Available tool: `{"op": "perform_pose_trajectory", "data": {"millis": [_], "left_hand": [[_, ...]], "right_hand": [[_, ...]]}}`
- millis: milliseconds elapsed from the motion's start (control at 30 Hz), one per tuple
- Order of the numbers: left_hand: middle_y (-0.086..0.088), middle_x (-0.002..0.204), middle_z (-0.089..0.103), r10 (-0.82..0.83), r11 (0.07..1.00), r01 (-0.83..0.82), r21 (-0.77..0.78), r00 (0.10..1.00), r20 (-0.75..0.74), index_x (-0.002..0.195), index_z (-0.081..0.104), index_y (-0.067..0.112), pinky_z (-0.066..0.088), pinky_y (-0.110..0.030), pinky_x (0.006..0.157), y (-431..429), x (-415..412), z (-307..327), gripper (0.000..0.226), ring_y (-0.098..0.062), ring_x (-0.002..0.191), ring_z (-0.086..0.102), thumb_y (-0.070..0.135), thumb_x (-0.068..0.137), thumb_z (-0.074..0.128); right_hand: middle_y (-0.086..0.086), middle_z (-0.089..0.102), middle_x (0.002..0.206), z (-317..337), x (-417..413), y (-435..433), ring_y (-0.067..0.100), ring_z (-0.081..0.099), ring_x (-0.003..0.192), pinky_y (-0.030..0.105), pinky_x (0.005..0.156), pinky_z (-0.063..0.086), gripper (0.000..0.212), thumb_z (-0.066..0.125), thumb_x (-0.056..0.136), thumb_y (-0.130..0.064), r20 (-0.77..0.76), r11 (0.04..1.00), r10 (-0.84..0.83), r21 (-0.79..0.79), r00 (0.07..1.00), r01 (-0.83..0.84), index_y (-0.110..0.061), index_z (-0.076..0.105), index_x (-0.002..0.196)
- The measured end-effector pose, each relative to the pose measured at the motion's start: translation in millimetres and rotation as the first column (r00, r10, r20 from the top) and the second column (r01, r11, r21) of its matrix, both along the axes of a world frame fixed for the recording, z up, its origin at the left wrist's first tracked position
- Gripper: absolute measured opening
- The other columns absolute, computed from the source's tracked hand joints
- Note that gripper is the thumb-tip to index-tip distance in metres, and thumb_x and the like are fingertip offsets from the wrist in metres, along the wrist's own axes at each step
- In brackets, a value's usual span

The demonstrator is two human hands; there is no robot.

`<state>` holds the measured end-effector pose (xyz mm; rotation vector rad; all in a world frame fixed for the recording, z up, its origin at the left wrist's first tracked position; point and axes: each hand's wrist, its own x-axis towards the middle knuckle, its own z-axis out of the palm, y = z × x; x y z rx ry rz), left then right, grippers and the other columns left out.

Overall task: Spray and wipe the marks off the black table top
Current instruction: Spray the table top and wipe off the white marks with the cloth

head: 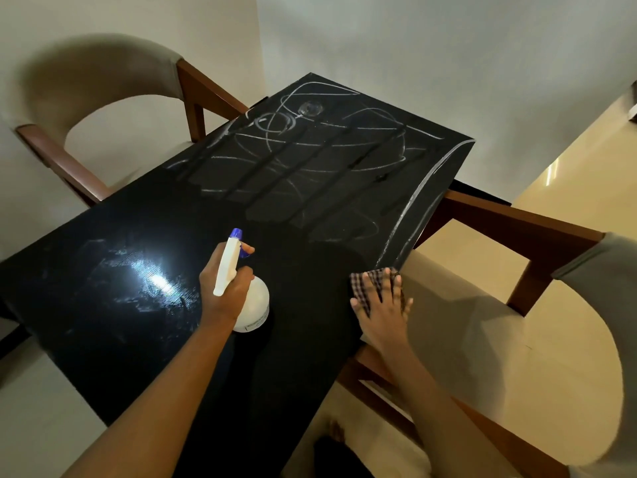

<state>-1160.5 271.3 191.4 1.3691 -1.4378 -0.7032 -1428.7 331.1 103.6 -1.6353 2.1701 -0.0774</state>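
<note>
Left hand (pixel 225 288) clasps neck of spray bottle (pixel 256 307), finger on trigger, nozzle aimed at upper centre of frame. Right hand (pixel 382 305) flat, fingers spread, pressing checked cloth (pixel 368 281) at right edge of worktop (pixel 293 367). White marks (pixel 310 146) cover far half, upper centre, crossed by dark wet-looking streaks. Near half looks clean.

Risks:
- cloth overhangs edge, could slip toward chair (pixel 499 339)
- spray may fall short of far marks
- wet chalk may smear, not lift
</note>
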Motion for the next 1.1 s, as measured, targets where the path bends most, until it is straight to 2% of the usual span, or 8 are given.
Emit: {"op": "perform_pose_trajectory", "data": {"millis": [167, 333, 400, 500, 633, 833, 1000, 1100], "left_hand": [[0.048, 0.095, 0.056, 0.045, 0.999, -0.045, 0.015, 0.999, -0.007, 0.092, 0.051, 0.071, 0.048, -0.007, 0.067, -1.4, -8.8, 9.2, 0.069, 0.021, 0.093, 0.054, 0.005, 0.074, 0.052], [0.026, 0.094, 0.059, 0.040, 0.998, -0.039, 0.056, 0.999, -0.022, 0.095, 0.055, 0.039, 0.048, -0.005, 0.062, -14.1, -16.6, 7.9, 0.049, 0.020, 0.088, 0.057, -0.009, 0.083, 0.056], [0.027, 0.090, 0.062, 0.012, 0.997, -0.012, 0.071, 1.000, 0.005, 0.094, 0.057, 0.042, 0.051, -0.013, 0.063, -20.1, -16.9, 7.6, 0.042, 0.014, 0.082, 0.060, 0.002, 0.081, 0.054], [0.033, 0.092, 0.064, -0.010, 0.994, 0.007, 0.111, 1.000, 0.030, 0.089, 0.057, 0.060, 0.056, -0.028, 0.065, -26.7, -15.9, 9.0, 0.049, 0.002, 0.080, 0.062, 0.013, 0.076, 0.049], [0.028, 0.090, 0.065, -0.017, 0.990, 0.016, 0.141, 1.000, 0.002, 0.087, 0.056, 0.066, 0.057, -0.022, 0.061, -34.2, -18.1, 10.3, 0.053, -0.010, 0.085, 0.063, 0.014, 0.076, 0.048], [0.010, 0.097, 0.063, 0.001, 0.989, 0.005, 0.150, 0.999, -0.041, 0.095, 0.057, 0.041, 0.056, -0.016, 0.059, -38.5, -20.2, 10.0, 0.036, -0.017, 0.090, 0.063, 0.012, 0.075, 0.049], [0.011, 0.098, 0.065, 0.045, 0.984, -0.031, 0.173, 0.996, -0.077, 0.097, 0.058, 0.040, 0.056, -0.016, 0.059, -40.6, -19.5, 7.8, 0.037, -0.004, 0.096, 0.064, 0.011, 0.076, 0.049], [0.007, 0.101, 0.066, 0.044, 0.983, -0.025, 0.184, 0.994, -0.099, 0.101, 0.060, 0.036, 0.059, -0.022, 0.064, -41.4, -18.9, 5.2, 0.037, -0.007, 0.100, 0.064, 0.011, 0.075, 0.051]], "right_hand": [[-0.013, -0.026, 0.154, 0.4, -32.9, -17.2, 0.014, -0.028, 0.143, 0.045, 0.109, -0.025, 0.072, -0.012, 0.079, -0.078, -0.027, 0.932, 0.361, -0.020, 0.932, -0.361, -0.049, -0.012, 0.145], [-0.009, -0.021, 0.158, 8.7, -40.2, -74.7, 0.016, -0.024, 0.144, 0.048, 0.113, -0.017, 0.063, 0.001, 0.091, -0.066, -0.122, 0.819, 0.572, 0.048, 0.811, -0.571, -0.045, -0.012, 0.148], [-0.008, -0.020, 0.159, 9.5, -34.1, -100.9, 0.016, -0.024, 0.144, 0.047, 0.112, -0.017, 0.063, 0.005, 0.091, -0.067, -0.118, 0.778, 0.628, 0.071, 0.769, -0.624, -0.044, -0.011, 0.148], [-0.006, -0.016, 0.160, 9.9, -21.1, -126.3, 0.017, -0.020, 0.145, 0.050, 0.114, -0.013, 0.059, 0.012, 0.097, -0.060, -0.116, 0.750, 0.661, 0.067, 0.742, -0.658, -0.043, -0.008, 0.149], [-0.008, -0.015, 0.160, 11.3, -32.6, -101.4, 0.015, -0.019, 0.146, 0.046, 0.115, -0.011, 0.060, 0.008, 0.095, -0.061, -0.103, 0.767, 0.640, 0.039, 0.761, -0.640, -0.043, -0.007, 0.150], [-0.013, -0.021, 0.156, 10.0, -79.4, -53.7, 0.012, -0.022, 0.144, 0.044, 0.116, -0.011, 0.060, 0.011, 0.096, -0.061, -0.154, 0.764, 0.643, 0.054, 0.750, -0.643, -0.044, -0.012, 0.149], [-0.006, -0.009, 0.161, 2.4, -66.4, -93.7, 0.014, -0.017, 0.146, 0.049, 0.115, -0.014, 0.067, 0.008, 0.093, -0.069, -0.202, 0.653, 0.743, 0.012, 0.637, -0.758, -0.039, -0.005, 0.152], [-0.004, -0.011, 0.161, 3.1, -29.6, -140.1, 0.015, -0.019, 0.145, 0.052, 0.116, -0.011, 0.069, 0.008, 0.093, -0.068, -0.183, 0.641, 0.756, 0.008, 0.629, -0.768, -0.036, -0.004, 0.153]]}}
